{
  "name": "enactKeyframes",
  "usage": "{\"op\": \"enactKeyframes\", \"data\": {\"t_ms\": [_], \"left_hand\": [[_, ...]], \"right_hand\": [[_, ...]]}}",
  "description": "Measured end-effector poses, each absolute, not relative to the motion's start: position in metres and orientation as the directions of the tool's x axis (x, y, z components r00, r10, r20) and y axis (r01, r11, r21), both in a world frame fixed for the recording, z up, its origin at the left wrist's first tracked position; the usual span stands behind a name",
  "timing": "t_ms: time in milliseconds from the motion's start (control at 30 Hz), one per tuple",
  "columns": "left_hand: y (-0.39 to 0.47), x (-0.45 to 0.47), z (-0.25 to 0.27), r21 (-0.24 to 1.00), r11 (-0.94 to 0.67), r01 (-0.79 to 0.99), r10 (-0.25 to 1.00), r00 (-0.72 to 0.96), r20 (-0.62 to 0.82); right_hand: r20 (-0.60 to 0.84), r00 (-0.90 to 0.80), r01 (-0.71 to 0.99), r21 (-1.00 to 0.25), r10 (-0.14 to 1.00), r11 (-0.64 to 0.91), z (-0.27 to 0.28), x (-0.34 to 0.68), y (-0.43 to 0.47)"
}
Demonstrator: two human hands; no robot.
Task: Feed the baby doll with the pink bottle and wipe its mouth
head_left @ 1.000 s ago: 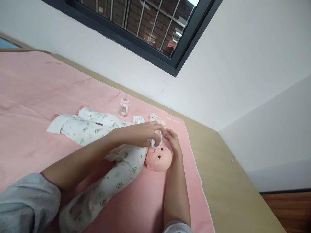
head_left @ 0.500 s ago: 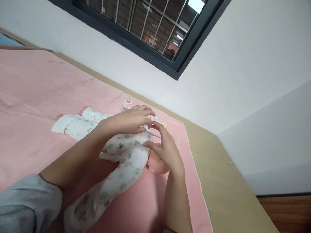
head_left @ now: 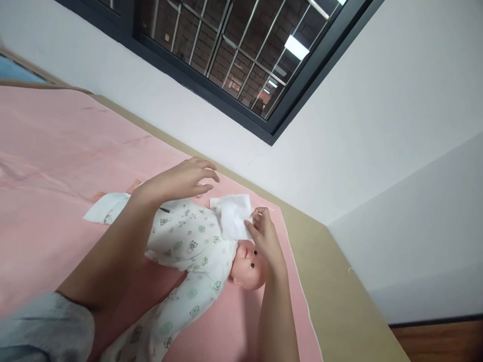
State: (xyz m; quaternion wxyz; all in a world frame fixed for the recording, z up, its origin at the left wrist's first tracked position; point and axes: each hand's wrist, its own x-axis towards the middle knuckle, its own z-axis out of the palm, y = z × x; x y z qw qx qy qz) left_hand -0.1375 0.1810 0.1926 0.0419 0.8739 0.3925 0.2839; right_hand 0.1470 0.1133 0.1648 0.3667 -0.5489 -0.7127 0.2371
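A baby doll (head_left: 190,236) in white clothes printed with small bears lies on its back, its head toward the right. My right hand (head_left: 266,236) is beside its face, thumb and fingers pinched at the right edge of a white tissue (head_left: 236,217). The tissue hangs flat and roughly square over the doll's far shoulder, near its chin. My left hand (head_left: 184,178) is held above the doll's far side, fingers apart and slightly curled, with nothing in it. My left forearm covers part of the doll's legs.
A pink mat (head_left: 56,151) lies under the doll on a tan tabletop (head_left: 320,261). Behind runs a white wall (head_left: 181,118) with a dark-framed, barred window (head_left: 226,90) above the table's far edge.
My hands have come apart: the left moved left and away from the tissue, while the right keeps its edge. The tissue now shows spread out. The bottle seen earlier is hidden by my left hand.
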Motion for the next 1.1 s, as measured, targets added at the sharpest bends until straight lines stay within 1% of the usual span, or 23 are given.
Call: {"op": "enactKeyframes", "data": {"t_ms": [100,233,333,467,567,633,700,800,900,1000,1100], "left_hand": [[0.186,-0.163,0.191,0.355,-0.586,0.728,0.790,0.417,0.450],[0.190,-0.188,0.186,0.418,-0.475,0.775,0.854,0.290,0.432],[0.193,-0.198,0.182,0.457,-0.420,0.784,0.894,0.269,0.358],[0.196,-0.202,0.177,0.477,-0.400,0.783,0.916,0.318,0.246],[0.197,-0.202,0.175,0.477,-0.401,0.782,0.916,0.329,0.232],[0.196,-0.203,0.175,0.475,-0.401,0.783,0.916,0.329,0.231],[0.195,-0.204,0.175,0.475,-0.402,0.783,0.915,0.335,0.223],[0.196,-0.205,0.175,0.482,-0.383,0.788,0.923,0.343,0.173],[0.197,-0.204,0.175,0.504,-0.330,0.799,0.936,0.346,0.064],[0.197,-0.202,0.176,0.518,-0.258,0.816,0.943,0.328,-0.048],[0.196,-0.200,0.178,0.516,-0.204,0.832,0.947,0.301,-0.111]], "right_hand": [[0.278,-0.059,0.587,-0.767,0.959,0.258,0.157,0.174,0.139],[0.171,-0.006,0.561,-0.815,0.985,0.144,0.156,0.204,0.161],[0.096,0.070,0.560,-0.828,0.993,0.041,0.156,0.219,0.169],[0.031,0.147,0.563,-0.825,0.989,-0.058,0.147,0.229,0.181],[0.006,0.091,0.581,-0.813,0.996,-0.048,0.141,0.226,0.193],[0.029,0.024,0.607,-0.795,0.999,0.009,0.139,0.221,0.202],[0.074,-0.007,0.636,-0.770,0.997,0.061,0.140,0.217,0.213],[0.126,0.044,0.658,-0.750,0.991,0.066,0.141,0.217,0.231],[0.155,0.113,0.642,-0.765,0.981,0.047,0.139,0.220,0.247],[0.130,0.148,0.571,-0.821,0.980,0.022,0.134,0.222,0.255],[0.083,0.174,0.467,-0.884,0.981,-0.007,0.127,0.224,0.257]]}}
